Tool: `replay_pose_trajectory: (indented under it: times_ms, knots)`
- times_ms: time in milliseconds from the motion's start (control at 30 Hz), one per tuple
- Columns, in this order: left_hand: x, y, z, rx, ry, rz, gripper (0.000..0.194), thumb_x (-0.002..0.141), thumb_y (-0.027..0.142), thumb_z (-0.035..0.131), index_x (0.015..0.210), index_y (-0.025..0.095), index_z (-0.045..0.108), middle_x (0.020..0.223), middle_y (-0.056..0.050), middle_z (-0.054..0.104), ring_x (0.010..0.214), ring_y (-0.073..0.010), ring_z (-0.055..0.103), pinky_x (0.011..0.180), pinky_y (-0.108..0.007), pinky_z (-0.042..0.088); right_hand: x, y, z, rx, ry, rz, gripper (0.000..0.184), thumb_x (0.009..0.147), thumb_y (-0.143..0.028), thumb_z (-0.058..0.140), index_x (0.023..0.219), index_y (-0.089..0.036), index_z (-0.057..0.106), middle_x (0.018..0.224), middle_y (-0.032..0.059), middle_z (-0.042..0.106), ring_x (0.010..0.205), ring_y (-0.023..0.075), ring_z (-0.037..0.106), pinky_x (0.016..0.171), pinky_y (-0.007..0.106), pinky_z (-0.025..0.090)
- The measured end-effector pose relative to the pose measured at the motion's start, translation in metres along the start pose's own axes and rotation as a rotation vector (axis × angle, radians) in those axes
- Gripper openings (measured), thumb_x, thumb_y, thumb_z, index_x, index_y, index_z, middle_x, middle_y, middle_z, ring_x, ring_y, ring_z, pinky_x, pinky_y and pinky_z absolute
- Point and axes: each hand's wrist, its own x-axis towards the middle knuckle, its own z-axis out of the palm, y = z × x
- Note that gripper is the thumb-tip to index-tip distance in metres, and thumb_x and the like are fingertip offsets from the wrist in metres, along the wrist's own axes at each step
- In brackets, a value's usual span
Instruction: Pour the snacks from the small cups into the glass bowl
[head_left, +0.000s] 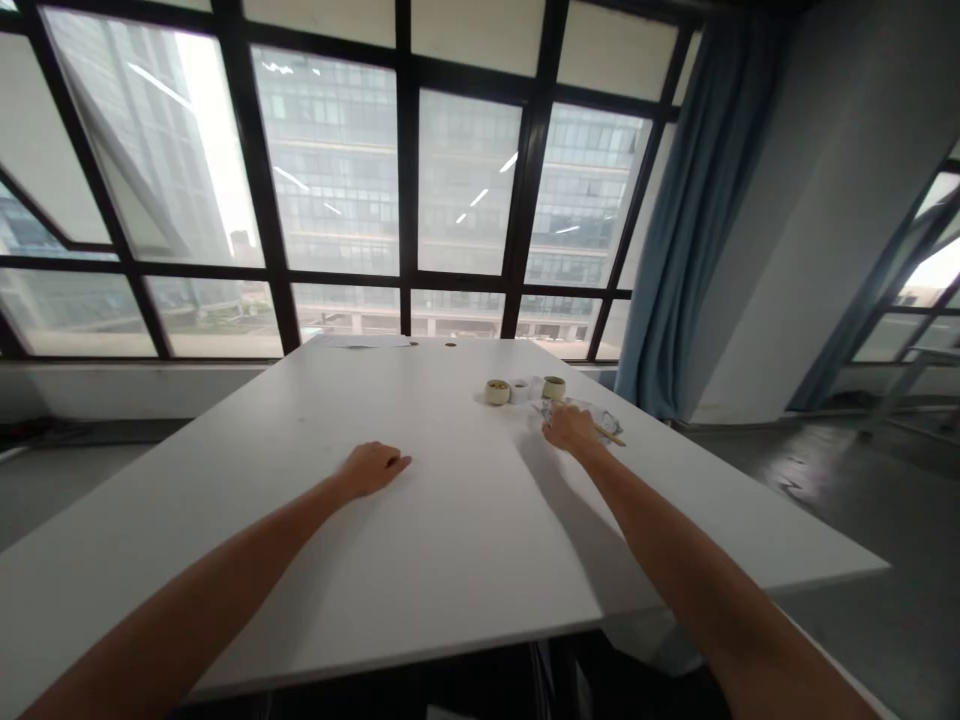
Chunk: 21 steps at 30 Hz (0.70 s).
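While both forearms stretch forward over the white counter (420, 540), the left hand (371, 468) rests palm down on bare surface, fingers loosely curled together, holding nothing. Farther off, the right hand (570, 428) lies on a crumpled clear wrapper (592, 412); whether its fingers pinch it cannot be told. A thin wooden stick (611, 437) lies just beside. Beyond: two small beige cups (497, 392), a white cup (520, 390) between them. Behind, window (334, 180) and blue curtain (682, 220).
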Motion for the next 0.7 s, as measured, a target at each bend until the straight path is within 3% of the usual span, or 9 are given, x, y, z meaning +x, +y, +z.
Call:
replay_pose_trajectory:
  times_ms: [267,533,633,700]
  knots:
    - [0.002,-0.003,0.005,-0.001,0.014,0.022,0.054,0.101,0.053,0.032,0.070,0.020,0.062,0.076,-0.008,0.069,0.077,-0.0230,0.065,0.071,-0.032,0.041,0.002,-0.009,0.008,-0.018,-0.064,-0.001,0.021,0.094,-0.015,0.056,0.104,-0.006,0.073,0.100,0.0241,0.072,0.097,0.0292,0.068,0.083,0.039,0.044]
    - [0.000,-0.001,0.001,-0.012,0.018,0.038,0.054,0.101,0.053,0.031,0.071,0.019,0.062,0.075,-0.008,0.069,0.079,-0.0238,0.065,0.073,-0.033,0.044,0.001,-0.071,0.015,0.029,-0.141,-0.177,0.027,0.093,-0.035,0.065,0.108,-0.015,0.075,0.107,0.0164,0.076,0.102,0.0276,0.070,0.087,0.032,0.049]
    - [-0.004,0.003,-0.003,-0.050,0.032,0.013,0.049,0.100,0.050,0.035,0.076,0.019,0.064,0.079,-0.008,0.070,0.080,-0.0237,0.066,0.075,-0.034,0.047,0.013,-0.074,0.013,0.019,-0.133,-0.143,0.039,0.098,-0.044,0.056,0.118,-0.014,0.071,0.121,0.0212,0.071,0.117,0.0343,0.064,0.097,0.043,0.048]
    - [-0.005,0.006,-0.002,-0.122,0.106,-0.010,0.040,0.100,0.047,0.039,0.092,0.019,0.067,0.088,-0.007,0.071,0.083,-0.0226,0.067,0.079,-0.035,0.050,0.019,-0.070,0.015,0.000,-0.146,-0.106,0.044,0.097,-0.046,0.058,0.121,-0.011,0.069,0.127,0.0263,0.066,0.120,0.0397,0.062,0.095,0.051,0.050]
